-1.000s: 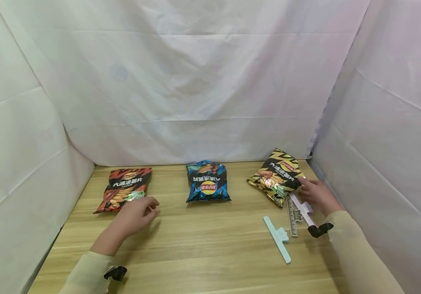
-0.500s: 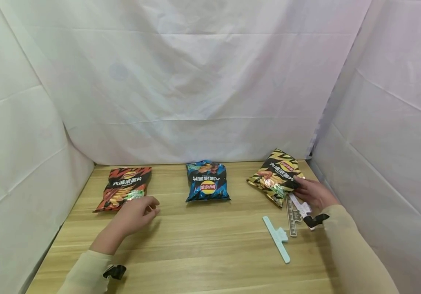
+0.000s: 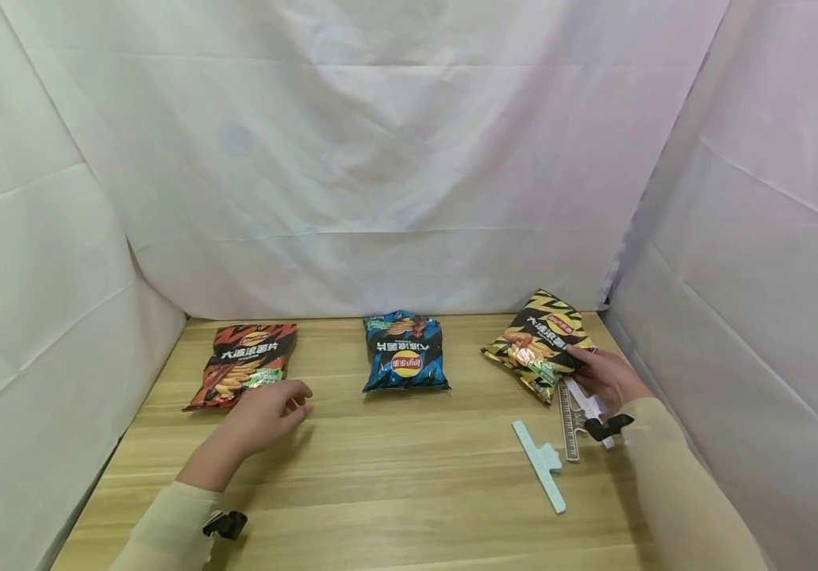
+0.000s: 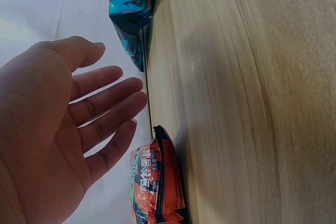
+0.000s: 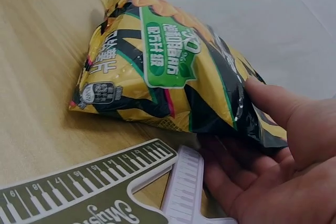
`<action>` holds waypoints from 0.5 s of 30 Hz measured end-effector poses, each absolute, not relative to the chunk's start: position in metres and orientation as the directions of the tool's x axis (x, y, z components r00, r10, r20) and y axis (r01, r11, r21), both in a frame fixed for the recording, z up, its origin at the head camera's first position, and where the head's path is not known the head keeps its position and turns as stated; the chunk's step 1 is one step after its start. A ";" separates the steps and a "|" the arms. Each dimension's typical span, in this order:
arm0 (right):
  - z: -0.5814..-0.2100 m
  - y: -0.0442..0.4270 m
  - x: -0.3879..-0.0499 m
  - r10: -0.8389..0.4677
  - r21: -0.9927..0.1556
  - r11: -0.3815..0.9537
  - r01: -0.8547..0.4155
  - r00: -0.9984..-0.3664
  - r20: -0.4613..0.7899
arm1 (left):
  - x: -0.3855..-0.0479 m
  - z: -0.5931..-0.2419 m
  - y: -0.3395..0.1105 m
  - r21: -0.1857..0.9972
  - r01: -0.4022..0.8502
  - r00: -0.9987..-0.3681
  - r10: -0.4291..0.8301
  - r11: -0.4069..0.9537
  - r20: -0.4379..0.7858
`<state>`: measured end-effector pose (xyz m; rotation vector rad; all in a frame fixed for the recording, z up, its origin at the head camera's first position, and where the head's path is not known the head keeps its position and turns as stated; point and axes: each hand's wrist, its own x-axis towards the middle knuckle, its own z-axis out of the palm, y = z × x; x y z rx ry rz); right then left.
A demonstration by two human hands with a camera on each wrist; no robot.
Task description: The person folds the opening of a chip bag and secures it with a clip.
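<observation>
At the right, my right hand holds the near right edge of a yellow and black potato chip bag. In the right wrist view the thumb lies on top of the bag and the fingers curl beneath it. A white clip with a piano-key print and a dark clip with ruler marks lie beside that hand. My left hand is relaxed with nothing in it, just in front of a red chip bag. Its fingers are loosely spread in the left wrist view.
A blue chip bag lies at the back middle of the wooden table. One light blue clip rests nearer the front right. White cloth walls enclose the back and both sides.
My right hand has shifted a little left, further onto the yellow bag, with its thumb now over the edge. The bags, clips and left hand stay about where they were.
</observation>
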<state>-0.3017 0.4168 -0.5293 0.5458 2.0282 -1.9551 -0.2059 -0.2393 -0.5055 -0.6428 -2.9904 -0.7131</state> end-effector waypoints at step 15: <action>-0.522 0.405 -0.303 0.181 -0.922 0.065 0.382 -0.913 -0.365 | -0.206 -0.501 -0.236 0.459 0.381 -0.913 0.406 0.803 0.048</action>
